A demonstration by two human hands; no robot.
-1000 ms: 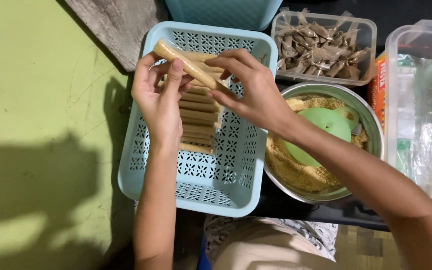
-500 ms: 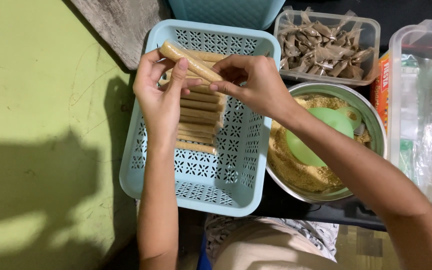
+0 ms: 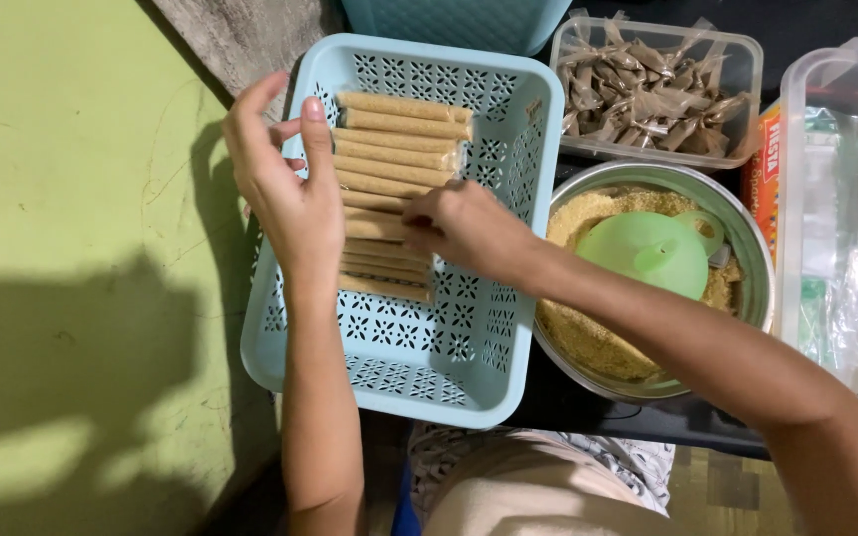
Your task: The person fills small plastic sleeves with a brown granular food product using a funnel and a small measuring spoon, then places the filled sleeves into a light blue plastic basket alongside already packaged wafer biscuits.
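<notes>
Pale-blue perforated plastic basket [image 3: 469, 347]: the raised tan wrapped roll now lies in the stack of tan wrapped rolls [image 3: 394, 164]. R hand [image 3: 454, 226] dropped onto mid-stack, fingers curled. L hand [image 3: 285, 184] let go, open.

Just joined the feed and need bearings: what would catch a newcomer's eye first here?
The row of tan rolled sticks stacked in the pale blue perforated basket at centre, with the right hand resting on them and the left hand open at the basket's left edge. Right of it, a green funnel sits in a metal bowl of brown crumbs.

A green funnel [image 3: 647, 253] rests in a crumb-filled metal bowl [image 3: 737, 223].
</notes>
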